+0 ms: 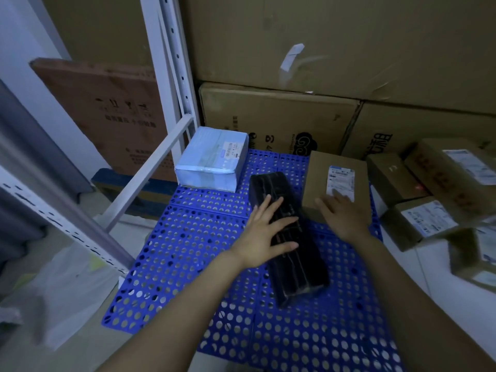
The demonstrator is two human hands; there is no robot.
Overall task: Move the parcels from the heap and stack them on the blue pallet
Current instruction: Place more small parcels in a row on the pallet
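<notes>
A pale blue taped box sits at the far-left corner of the blue perforated plastic pallet. My left grip lies flat and wide on the long black wrapped parcel. My right grip, equally wide, rests on the brown cardboard box. Nothing is stacked yet, and shoving flat-handed could skew both.

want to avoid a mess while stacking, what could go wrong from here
1. The black parcel lies askew beside the brown box; a push from the left hand could shove that box toward the nearby right edge of the blue pallet.
2. The right hand lies flat on the brown box, not gripping, so it may slip.
</notes>
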